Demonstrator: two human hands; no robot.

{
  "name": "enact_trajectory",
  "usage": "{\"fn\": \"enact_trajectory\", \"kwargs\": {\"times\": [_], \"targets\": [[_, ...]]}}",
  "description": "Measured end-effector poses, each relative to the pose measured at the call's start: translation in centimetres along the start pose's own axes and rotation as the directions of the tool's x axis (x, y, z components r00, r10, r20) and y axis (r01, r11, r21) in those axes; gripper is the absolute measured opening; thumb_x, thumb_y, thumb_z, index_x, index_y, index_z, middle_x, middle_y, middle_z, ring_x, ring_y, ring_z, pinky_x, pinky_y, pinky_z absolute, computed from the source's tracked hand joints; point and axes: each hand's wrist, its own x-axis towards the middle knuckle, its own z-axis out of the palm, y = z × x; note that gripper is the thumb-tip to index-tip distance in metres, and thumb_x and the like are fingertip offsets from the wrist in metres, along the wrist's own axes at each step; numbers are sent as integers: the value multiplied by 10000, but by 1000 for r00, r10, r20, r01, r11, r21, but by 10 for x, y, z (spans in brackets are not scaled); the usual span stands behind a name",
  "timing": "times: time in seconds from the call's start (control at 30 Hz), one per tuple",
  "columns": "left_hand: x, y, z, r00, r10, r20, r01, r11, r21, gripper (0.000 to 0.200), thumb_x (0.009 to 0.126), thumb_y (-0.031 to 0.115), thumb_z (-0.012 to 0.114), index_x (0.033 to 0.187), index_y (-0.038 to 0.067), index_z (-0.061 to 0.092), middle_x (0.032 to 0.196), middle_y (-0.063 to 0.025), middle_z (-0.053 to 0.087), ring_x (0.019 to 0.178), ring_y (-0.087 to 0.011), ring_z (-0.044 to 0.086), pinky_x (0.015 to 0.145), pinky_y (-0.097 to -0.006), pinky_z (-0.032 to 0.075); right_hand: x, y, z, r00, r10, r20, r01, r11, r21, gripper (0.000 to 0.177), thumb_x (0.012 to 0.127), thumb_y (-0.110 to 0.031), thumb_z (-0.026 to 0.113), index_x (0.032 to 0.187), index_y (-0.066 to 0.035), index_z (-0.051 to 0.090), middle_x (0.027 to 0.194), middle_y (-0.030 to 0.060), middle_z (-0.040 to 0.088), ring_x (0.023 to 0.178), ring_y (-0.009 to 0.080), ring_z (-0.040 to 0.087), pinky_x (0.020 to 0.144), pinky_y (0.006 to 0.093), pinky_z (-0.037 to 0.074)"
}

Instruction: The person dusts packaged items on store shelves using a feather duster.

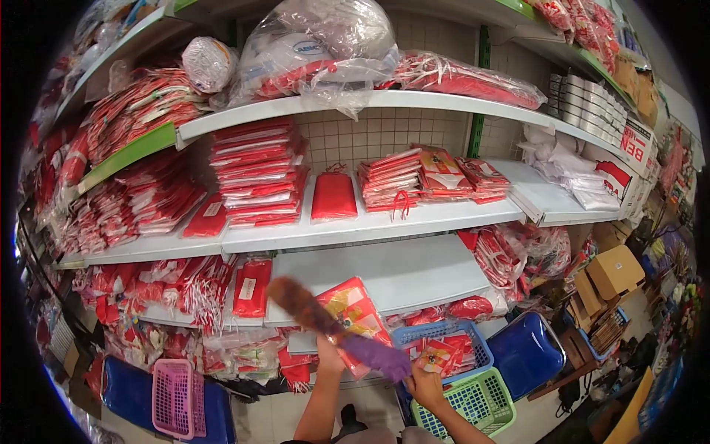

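Note:
My left hand (pixel 330 357) grips the lower left edge of a red and yellow packet (pixel 353 302) in clear plastic, held tilted in front of the lower shelf. My right hand (pixel 426 386) is closed at the purple end of a fluffy duster (pixel 367 354). The duster's brown end (pixel 296 300) points up and left, and it crosses in front of the packet, covering part of it. Close beyond my right hand, a blue basket (pixel 484 348) holds several similar red packets (pixel 444 354).
A middle shelf (pixel 370 231) carries stacks of red packets (pixel 255 174). Below it is a lower shelf (pixel 377 270). A green basket (pixel 481 396) and blue chair (pixel 526 351) stand right; a pink basket (pixel 174 399) stands left. Cardboard boxes (pixel 615 270) are farther right.

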Motion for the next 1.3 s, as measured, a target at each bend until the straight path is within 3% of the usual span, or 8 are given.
{"fn": "enact_trajectory", "kwargs": {"times": [0.47, 0.53, 0.6, 0.67, 0.8, 0.97, 1.07, 1.3], "targets": [[-69, -1, 71, 970, 231, -73, -235, 970, -59, 479, 918, 456, 336, 1180, 80, 473, 1118, -101, 548, 981, -257, 554, 840, -424, 463, -66, -7, -15, 973, 218, -76, -166, 887, 431, 154, 771, -90, 584, 868, 23, 545, 608, 194, 552, 531, 364, 557, 486, 422, 419], [-50, -3, 26, 808, 181, 560, 29, 938, -345, 489, 919, 454, 335, 1219, 83, 441, 1152, -105, 522, 1004, -260, 532, 870, -428, 439, -75, 3, -4, 997, 30, -77, -3, 944, 331, 123, 786, -86, 583, 840, 18, 548, 586, 179, 536, 503, 319, 549, 477, 390, 404], [-60, -12, 27, 959, 240, -151, -264, 950, -167, 433, 909, 425, 375, 1156, 85, 482, 1059, -91, 542, 917, -239, 538, 794, -396, 454, -73, -5, -12, 972, -199, -122, 219, 959, 178, 118, 801, -93, 582, 824, 17, 546, 571, 164, 524, 480, 281, 536, 468, 364, 390], [-51, 3, 27, 789, 232, 569, -50, 947, -317, 476, 909, 425, 373, 1219, 72, 452, 1176, -107, 518, 1049, -272, 516, 910, -409, 424, -65, -12, -22, 997, 0, -80, 22, 962, 273, 186, 812, -137, 582, 786, 40, 531, 639, 218, 558, 582, 366, 563, 538, 409, 419], [-64, 6, 42, 980, 195, 40, -187, 971, -151, 452, 913, 379, 376, 1222, 59, 454, 1222, -114, 505, 1087, -293, 502, 928, -430, 413, -62, 0, -1, 978, 185, -93, -132, 904, 408, 208, 792, -158, 598, 775, 38, 530, 640, 225, 556, 586, 379, 564, 536, 415, 423], [-19, 9, -64, 594, 195, 780, 137, 932, -337, 402, 924, 345, 369, 1183, 61, 486, 1161, -107, 540, 1034, -238, 516, 895, -406, 424, -71, -7, -1, 976, -184, -115, 209, 937, 280, 195, 791, -146, 583, 751, 38, 534, 582, 215, 534, 547, 379, 548, 521, 432, 415], [-72, 19, 47, 985, 148, -93, -164, 966, -201, 466, 935, 398, 345, 1232, 52, 439, 1213, -130, 510, 1050, -286, 510, 898, -425, 421, -67, -3, 3, 983, 159, -94, -101, 889, 447, 198, 786, -150, 585, 760, 41, 538, 579, 215, 537, 563, 385, 558, 528, 444, 424], [-72, 19, 39, 939, 302, 165, -269, 943, -197, 467, 927, 424, 351, 1245, 92, 437, 1194, -95, 517, 1059, -268, 516, 925, -432, 414, -46, -21, -24, 986, -106, -133, 144, 935, 324, 198, 806, -143, 574, 751, 42, 529, 571, 215, 530, 545, 386, 545, 508, 431, 404]]}}
